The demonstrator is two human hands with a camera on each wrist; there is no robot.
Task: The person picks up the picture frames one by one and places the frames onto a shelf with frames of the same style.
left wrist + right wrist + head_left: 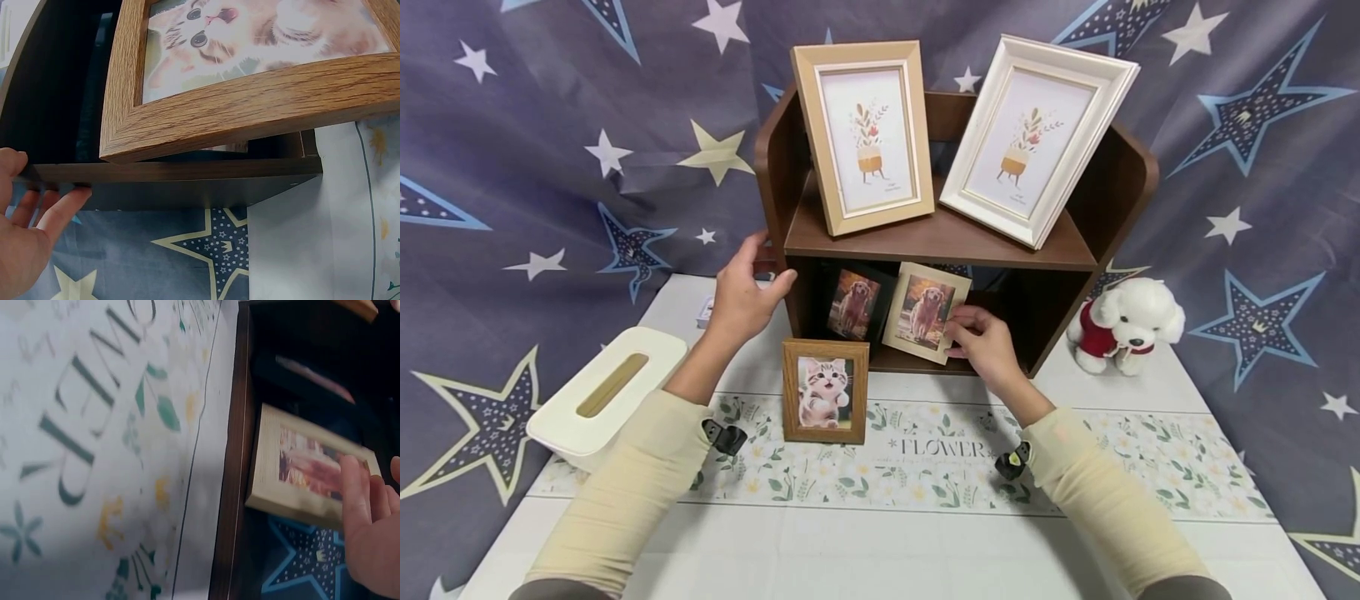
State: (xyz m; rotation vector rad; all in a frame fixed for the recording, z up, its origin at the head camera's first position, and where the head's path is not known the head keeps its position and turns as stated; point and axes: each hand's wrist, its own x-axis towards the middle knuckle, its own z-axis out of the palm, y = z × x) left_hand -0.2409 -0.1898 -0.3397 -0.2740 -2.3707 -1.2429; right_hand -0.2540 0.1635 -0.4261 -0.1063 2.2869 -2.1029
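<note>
Beige frame, partly behind right fingers, black frame dim in shadow

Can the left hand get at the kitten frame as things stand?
Likely yes, once the left hand releases the side of the shelf: the kitten frame is nearby, with nothing visible between hand and frame.

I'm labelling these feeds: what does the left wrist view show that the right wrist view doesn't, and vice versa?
Only the left wrist: the kitten picture and the left hand gripping the brown shelf. Only the right wrist: the right hand on the beige frame, and large lettering. Both: that shelf, the star-patterned backdrop and floral table covering.
</note>
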